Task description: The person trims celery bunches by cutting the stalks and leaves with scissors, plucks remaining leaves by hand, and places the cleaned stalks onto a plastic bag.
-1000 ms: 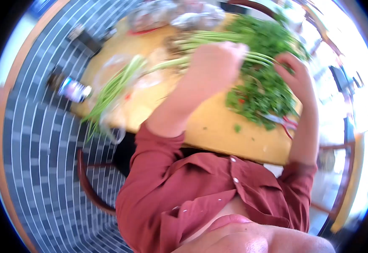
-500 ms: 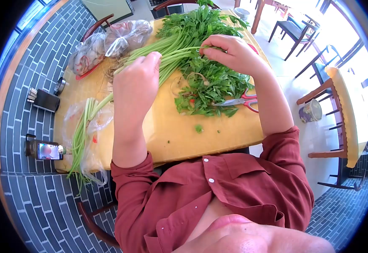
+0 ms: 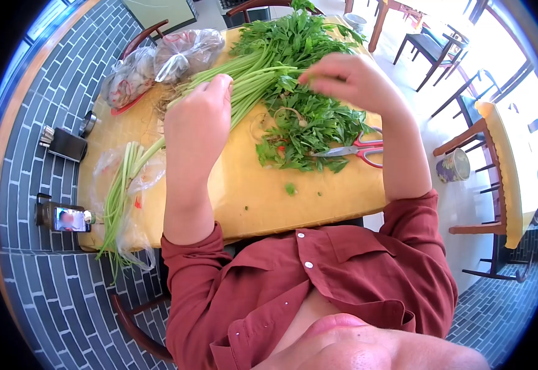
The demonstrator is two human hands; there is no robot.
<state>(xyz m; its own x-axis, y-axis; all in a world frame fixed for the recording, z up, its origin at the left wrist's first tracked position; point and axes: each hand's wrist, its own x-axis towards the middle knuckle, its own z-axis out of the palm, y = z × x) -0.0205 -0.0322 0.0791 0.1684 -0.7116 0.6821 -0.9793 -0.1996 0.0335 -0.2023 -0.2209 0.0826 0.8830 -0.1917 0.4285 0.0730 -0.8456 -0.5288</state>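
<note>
Clasping green stalks [image 3: 261, 75], left hand [image 3: 200, 114] curled

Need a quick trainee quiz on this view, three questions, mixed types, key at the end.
1. True or false: the blades of the red-handled scissors lie against the leafy greens.
2. What is the left hand closed on?
A) a phone
B) green stalks
C) a chair
3. Fill the gap: of the two hands, the ____ one is nearer the scissors.

Key
1. True.
2. B; the stalks show on both sides of the fist.
3. right; the right hand is on the scissors' side of the table.
</note>
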